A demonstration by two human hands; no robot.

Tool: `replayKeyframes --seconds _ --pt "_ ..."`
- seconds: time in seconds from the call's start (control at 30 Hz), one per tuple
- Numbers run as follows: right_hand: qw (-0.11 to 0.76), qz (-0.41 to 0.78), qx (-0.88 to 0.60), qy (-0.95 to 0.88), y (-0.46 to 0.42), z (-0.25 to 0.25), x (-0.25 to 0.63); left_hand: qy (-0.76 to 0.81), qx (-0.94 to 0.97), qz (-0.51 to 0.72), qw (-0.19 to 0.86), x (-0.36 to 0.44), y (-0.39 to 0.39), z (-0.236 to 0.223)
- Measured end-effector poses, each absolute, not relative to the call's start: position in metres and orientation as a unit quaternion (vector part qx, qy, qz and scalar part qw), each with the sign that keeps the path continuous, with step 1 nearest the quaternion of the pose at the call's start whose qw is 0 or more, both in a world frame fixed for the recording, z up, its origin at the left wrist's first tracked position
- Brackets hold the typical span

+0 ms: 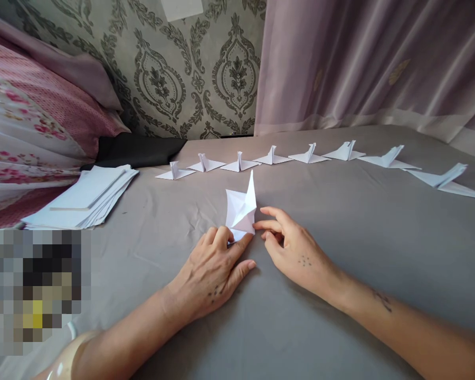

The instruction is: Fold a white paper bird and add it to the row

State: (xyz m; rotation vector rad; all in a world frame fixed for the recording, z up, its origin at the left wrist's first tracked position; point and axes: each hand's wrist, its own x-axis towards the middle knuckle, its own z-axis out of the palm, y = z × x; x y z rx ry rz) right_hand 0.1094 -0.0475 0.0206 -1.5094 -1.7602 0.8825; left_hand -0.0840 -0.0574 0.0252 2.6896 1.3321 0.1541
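A partly folded white paper figure (pixel 242 208) stands on the grey bedsheet (pixel 340 237), one pointed flap sticking up. My left hand (pixel 214 269) lies on the sheet just below it, thumb and forefinger pinching the paper's lower edge. My right hand (pixel 293 245) rests to the right, its fingertips pressed against the figure's lower right corner.
A curved row of several finished white paper birds (pixel 273 157) runs across the sheet behind my hands, reaching the far right (pixel 445 179). A stack of white paper sheets (pixel 85 198) lies at the left. Floral pillows (pixel 35 121), patterned wall and a mauve curtain (pixel 372 63) border the bed.
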Motion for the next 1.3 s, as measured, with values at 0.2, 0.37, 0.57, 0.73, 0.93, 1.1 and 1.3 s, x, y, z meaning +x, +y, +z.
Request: replayKeyframes --seconds 0.2,0.37,0.57,0.73,0.93,1.1,1.3 --pt "0.31 0.32 -0.574 -0.687 -0.051 0.02 0.11 0.434 0.898 0.059 0.039 -0.084 -0.059 0.025" --pt "0.298 0.275 -0.564 -0.719 -0.053 0.017 0.112 0.421 0.9 0.092 0.057 -0.09 -0.064 0.027" --pt "0.279 0.217 -0.537 -0.766 -0.056 0.014 0.111 0.482 0.85 0.169 0.132 -0.098 -0.06 0.029" --pt "0.253 0.127 -0.492 -0.823 -0.058 0.01 0.113 0.541 0.809 0.188 0.132 -0.098 -0.062 0.029" --pt "0.193 0.038 -0.442 -0.875 -0.057 0.012 0.117 0.566 0.772 0.227 0.18 -0.094 -0.057 0.033" --pt "0.261 0.127 -0.503 -0.814 -0.056 0.012 0.114 0.611 0.718 0.241 0.23 -0.087 -0.054 0.041" --pt "0.282 0.133 -0.507 -0.804 -0.058 0.009 0.111 0.629 0.696 0.248 0.242 -0.085 -0.056 0.043"
